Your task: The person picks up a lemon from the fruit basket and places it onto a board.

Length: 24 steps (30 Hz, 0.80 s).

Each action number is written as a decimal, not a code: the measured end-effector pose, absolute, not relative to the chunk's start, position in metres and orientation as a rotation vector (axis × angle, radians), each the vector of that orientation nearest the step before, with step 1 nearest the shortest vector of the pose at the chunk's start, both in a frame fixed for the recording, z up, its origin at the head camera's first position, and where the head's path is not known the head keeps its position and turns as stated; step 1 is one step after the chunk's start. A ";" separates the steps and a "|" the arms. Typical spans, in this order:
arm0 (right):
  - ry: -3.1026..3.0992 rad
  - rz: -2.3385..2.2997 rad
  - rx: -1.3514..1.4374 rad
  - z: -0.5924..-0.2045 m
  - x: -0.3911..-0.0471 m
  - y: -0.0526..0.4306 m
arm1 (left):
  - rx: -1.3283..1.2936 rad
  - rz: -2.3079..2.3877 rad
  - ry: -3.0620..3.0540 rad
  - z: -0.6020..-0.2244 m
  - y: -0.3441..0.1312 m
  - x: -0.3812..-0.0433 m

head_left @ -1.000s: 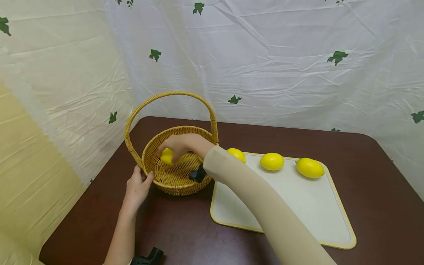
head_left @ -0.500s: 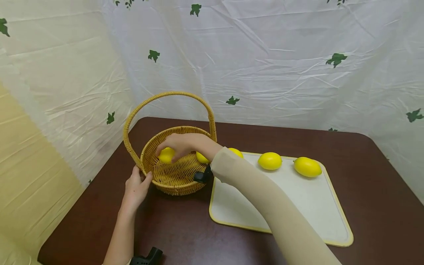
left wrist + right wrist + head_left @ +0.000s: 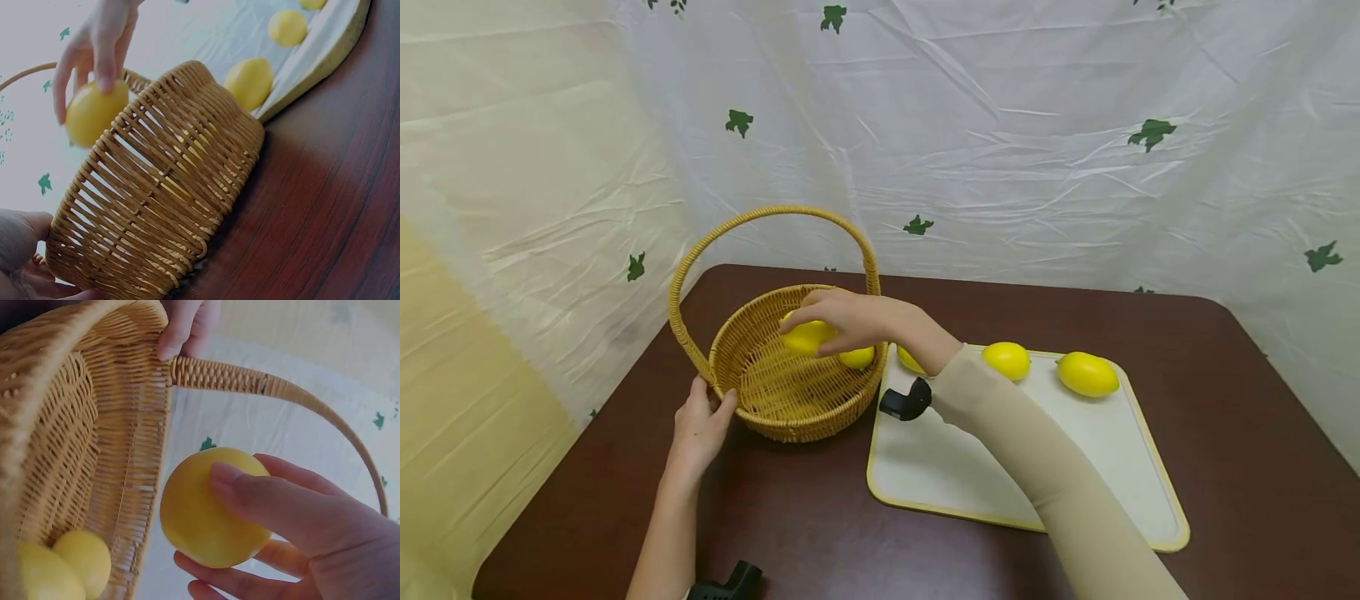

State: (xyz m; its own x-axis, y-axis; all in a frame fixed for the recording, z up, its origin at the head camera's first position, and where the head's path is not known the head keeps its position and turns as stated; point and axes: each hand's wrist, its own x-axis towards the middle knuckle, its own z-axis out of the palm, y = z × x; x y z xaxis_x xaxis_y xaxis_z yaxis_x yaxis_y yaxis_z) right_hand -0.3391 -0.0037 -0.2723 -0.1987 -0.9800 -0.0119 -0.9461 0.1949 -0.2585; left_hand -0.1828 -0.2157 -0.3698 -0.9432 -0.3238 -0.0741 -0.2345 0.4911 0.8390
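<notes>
My right hand [image 3: 868,321] holds a yellow lemon [image 3: 806,335] between thumb and fingers, over the wicker basket [image 3: 797,429]. In the right wrist view this lemon [image 3: 215,509] is raised above the rim, and two lemons [image 3: 87,559] show low in the basket. The head view has one lemon [image 3: 857,358] at the basket's right inner side, partly behind my hand. My left hand [image 3: 700,425] grips the basket's near left rim beside the foot of the handle, thumb on the rim; its fingers are partly hidden in the head view.
Right of the basket lies a white board [image 3: 970,467] with a yellow edge. Along its far side sit a lemon [image 3: 910,360] partly behind my wrist, another lemon [image 3: 1007,361] and a third lemon [image 3: 1087,374]. The basket's tall handle [image 3: 775,210] arches up. Behind the dark table [image 3: 812,517] hangs white cloth.
My right hand has lifted the lemon from low at the basket's left side and carried it up and to the right. The left hand keeps its grip on the rim.
</notes>
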 end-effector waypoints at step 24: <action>2.560 -0.795 -2.013 -0.303 -0.323 0.120 | 0.501 -1.477 -2.663 -0.369 -0.217 -0.182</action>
State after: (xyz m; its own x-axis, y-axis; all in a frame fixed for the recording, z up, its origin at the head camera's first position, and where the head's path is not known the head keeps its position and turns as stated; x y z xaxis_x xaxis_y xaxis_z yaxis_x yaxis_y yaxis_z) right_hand -0.3229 0.1195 -0.3025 -0.2648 -0.8574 0.4413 -0.9566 0.1757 -0.2326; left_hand -0.1819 -0.2167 -0.3695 -0.9457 -0.3067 -0.1076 -0.2536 0.4893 0.8344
